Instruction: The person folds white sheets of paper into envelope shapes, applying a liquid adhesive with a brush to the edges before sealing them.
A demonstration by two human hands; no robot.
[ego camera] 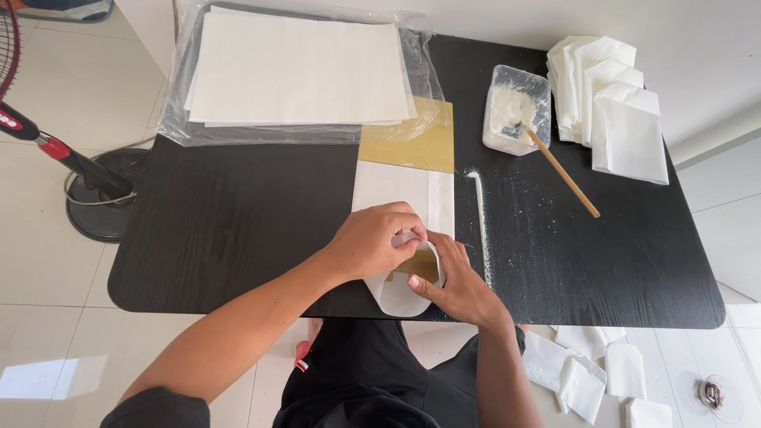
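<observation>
At the tabletop's near edge, both the left hand [371, 240] and right hand [453, 279] pinch the white paper [400, 194] around its yellow template [418, 265]; the fold should land best pressed flat, edges aligned.

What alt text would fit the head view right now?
Both hands, left hand and right hand, fold the near end of a white paper sheet at the edge of a black table. Beyond lie stacked paper, a paste tub and folded bags.
</observation>
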